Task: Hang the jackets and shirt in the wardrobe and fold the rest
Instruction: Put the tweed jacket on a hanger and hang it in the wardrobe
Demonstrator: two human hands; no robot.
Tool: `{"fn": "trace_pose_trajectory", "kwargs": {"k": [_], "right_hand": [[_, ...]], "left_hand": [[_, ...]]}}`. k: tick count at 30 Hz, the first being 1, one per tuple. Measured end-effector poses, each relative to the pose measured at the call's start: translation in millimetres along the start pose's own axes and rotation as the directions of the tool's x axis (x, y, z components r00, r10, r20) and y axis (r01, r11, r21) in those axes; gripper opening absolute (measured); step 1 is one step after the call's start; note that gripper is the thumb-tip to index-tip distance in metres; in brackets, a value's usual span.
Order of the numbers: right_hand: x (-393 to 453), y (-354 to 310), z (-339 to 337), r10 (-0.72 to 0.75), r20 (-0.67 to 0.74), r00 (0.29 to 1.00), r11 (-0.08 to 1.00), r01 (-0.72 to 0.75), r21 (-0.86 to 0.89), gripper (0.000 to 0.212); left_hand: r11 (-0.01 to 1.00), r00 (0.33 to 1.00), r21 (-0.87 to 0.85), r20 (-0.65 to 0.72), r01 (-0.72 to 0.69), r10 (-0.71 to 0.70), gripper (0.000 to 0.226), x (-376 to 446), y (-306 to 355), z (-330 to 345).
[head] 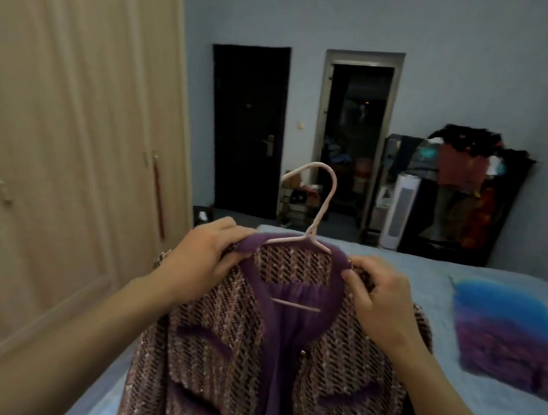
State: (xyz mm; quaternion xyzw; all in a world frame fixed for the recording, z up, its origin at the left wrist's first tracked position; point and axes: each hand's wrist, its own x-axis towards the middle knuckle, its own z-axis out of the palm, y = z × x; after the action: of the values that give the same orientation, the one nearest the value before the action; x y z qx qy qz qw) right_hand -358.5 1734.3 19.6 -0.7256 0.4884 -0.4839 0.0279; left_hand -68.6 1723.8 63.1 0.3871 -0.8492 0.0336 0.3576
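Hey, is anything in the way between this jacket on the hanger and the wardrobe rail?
Yes. The wardrobe doors on the left look closed, so they stand between the tweed jacket on its pink hanger and the space inside. Both the left hand and right hand are holding the jacket's shoulders.

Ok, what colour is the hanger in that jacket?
Pale pink hanger, clearest in the head view.

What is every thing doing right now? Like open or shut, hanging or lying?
Jacket: on the hanger, front open.
Hanger: inside the jacket, hook free.
Left hand: grips the left shoulder.
Right hand: grips the right shoulder.
Wardrobe: doors shut.
Dark door: shut.
Blue-purple cloth: lying on the bed.
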Motion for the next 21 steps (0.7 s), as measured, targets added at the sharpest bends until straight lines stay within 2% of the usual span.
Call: {"fn": "trace_pose_trajectory", "kwargs": {"k": [6,9,18,21], "right_hand": [[22.0,-83.2,69.0,-0.167,0.045,0.985,0.976,0.158,0.148,0.012],[30.5,-135.7,112.4,-0.233,0.067,0.970,0.952,0.213,0.221,0.012],[24.0,-313.2,260.8,-0.367,0.136,0.920,0.885,0.300,0.357,0.010],[10.1,-370.6,312.0,-0.393,0.110,0.913,0.853,0.318,0.414,0.009]], "left_hand": [[0.993,0.997,0.095,-0.025,0.068,-0.066,0.034,-49.0,-14.6,-60.0],[0.973,0.985,0.162,-0.076,0.166,-0.155,0.034,-84.1,-35.5,-99.1],[0.859,0.911,0.316,-0.226,0.404,-0.346,0.025,-240.5,-121.3,-246.3],[0.790,0.870,0.371,-0.269,0.489,-0.412,0.023,-297.4,-141.6,-292.7]]}}
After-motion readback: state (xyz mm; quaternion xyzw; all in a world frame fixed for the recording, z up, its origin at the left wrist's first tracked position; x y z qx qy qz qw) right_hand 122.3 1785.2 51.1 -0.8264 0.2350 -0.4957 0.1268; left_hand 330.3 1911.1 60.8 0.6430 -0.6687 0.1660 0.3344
